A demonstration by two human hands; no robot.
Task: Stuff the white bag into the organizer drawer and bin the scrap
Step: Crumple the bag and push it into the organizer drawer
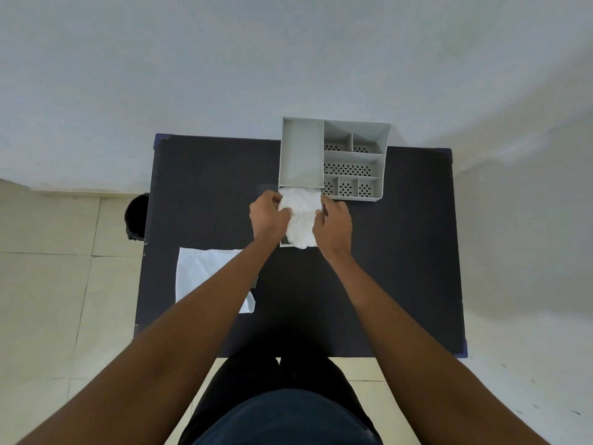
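Observation:
A grey desk organizer (333, 155) stands at the far edge of the dark table (401, 252). Its drawer (283, 243) is pulled out toward me, mostly hidden under a crumpled white bag (301, 216) that fills it. My left hand (267, 216) grips the bag's left side and my right hand (333, 224) grips its right side, both pressing on it over the drawer. A flat white scrap sheet (199, 271) lies on the table's near left, partly hidden by my left forearm.
A black bin (136, 216) stands on the tiled floor just past the table's left edge. The organizer's right half has several perforated open compartments (349, 170). A pale wall rises behind the table.

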